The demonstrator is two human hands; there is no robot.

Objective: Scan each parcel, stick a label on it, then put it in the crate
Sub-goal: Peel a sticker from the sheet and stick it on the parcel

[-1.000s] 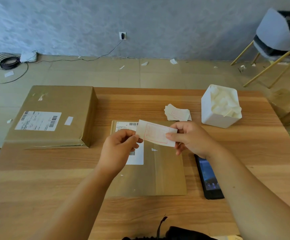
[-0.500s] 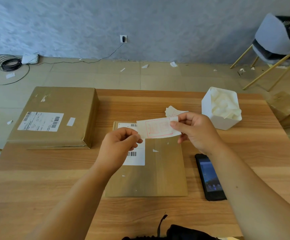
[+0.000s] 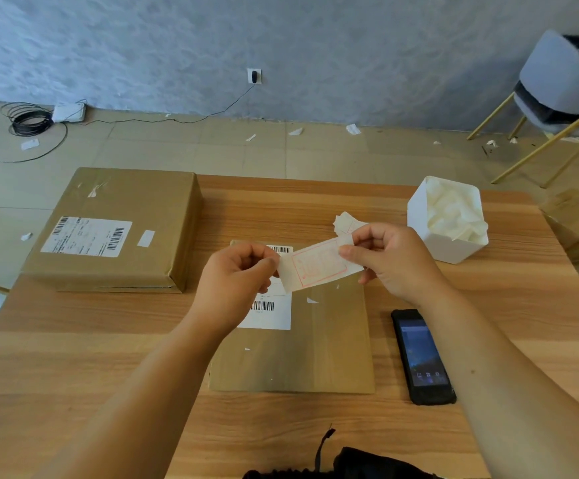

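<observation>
Peeling the label off its backing looks to be the step in hand. To do it well the person should keep the paper taut, separate it slowly from one corner so it does not curl or stick to itself, then lay it on bare cardboard clear of the printed barcodes. The left hand has its fingers curled in, thumb and fingertips pinching the label's left end. The right hand pinches the right end between thumb and forefinger, its other fingers loosely bent. The label hangs just above the flat parcel, which lies mid-table. A larger box sits at ten o'clock, a white bin at two and the handheld scanner at four.
</observation>
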